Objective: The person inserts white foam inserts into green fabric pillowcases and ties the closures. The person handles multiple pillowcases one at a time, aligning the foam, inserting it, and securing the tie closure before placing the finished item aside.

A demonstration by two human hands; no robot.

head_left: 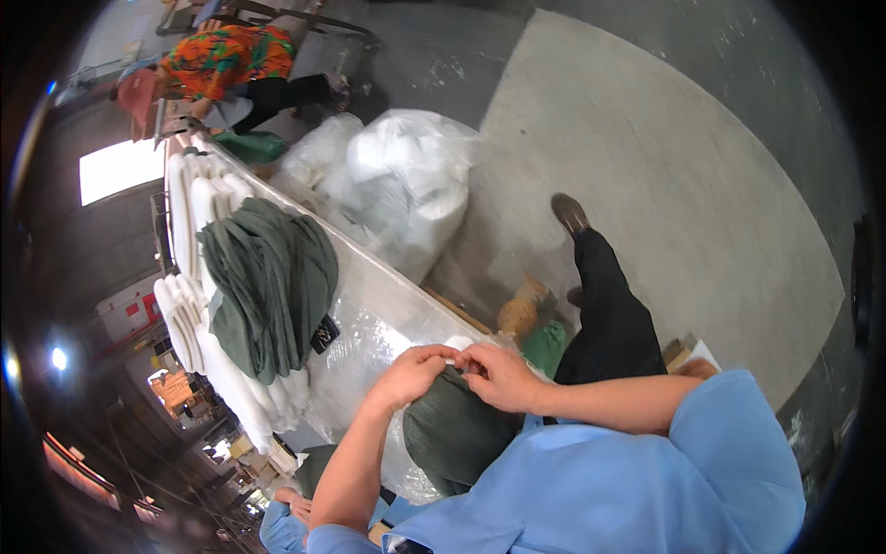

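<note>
A dark green cloth (pixel 457 432) lies over the table's near edge, close against my body. Its upper edge is pinched between the fingertips of my left hand (pixel 413 377) and my right hand (pixel 503 377), which meet there. Between them shows a small white bit, too small to name. Both hands are closed. Further left on the plastic-covered table (pixel 362 309) is a heap of dark green cloths (pixel 272 286). A small black object (pixel 325 334) lies at the heap's side.
White folded cloths (pixel 185 319) line the table's far side. A large clear plastic bag with white contents (pixel 411 175) stands on the floor by the table. A person in an orange patterned shirt (pixel 231 60) is at the table's far end; another in blue (pixel 284 524) is at lower left.
</note>
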